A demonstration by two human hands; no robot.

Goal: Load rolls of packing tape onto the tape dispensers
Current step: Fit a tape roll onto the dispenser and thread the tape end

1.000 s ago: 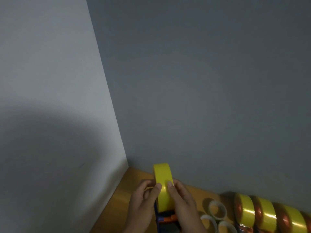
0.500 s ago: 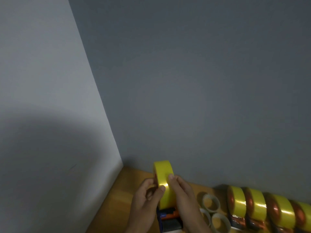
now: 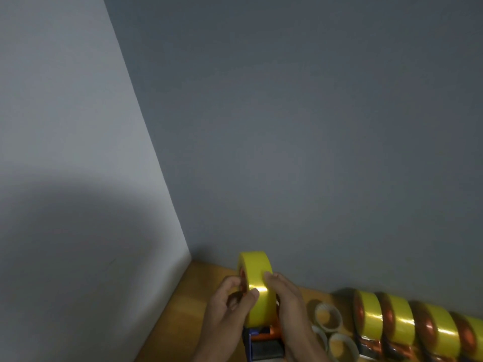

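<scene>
A yellow roll of packing tape [image 3: 257, 283] stands upright on a blue and orange tape dispenser [image 3: 264, 340] at the bottom middle of the view. My left hand [image 3: 227, 312] holds the roll's left side, thumb on its outer face. My right hand [image 3: 290, 307] grips the right side, fingertips on the rim. The dispenser's lower part is cut off by the frame edge. To the right, several dispensers loaded with yellow tape [image 3: 397, 320] stand in a row against the wall.
The wooden table [image 3: 183, 312] sits in a corner between a light wall [image 3: 65, 178] on the left and a grey wall [image 3: 313, 126] behind. Three empty cardboard tape cores [image 3: 328, 316] lie between my right hand and the row of dispensers.
The view has swung a little, so the row of loaded dispensers shows more. Both hands stay on the yellow roll; my left thumb has shifted slightly on its face.
</scene>
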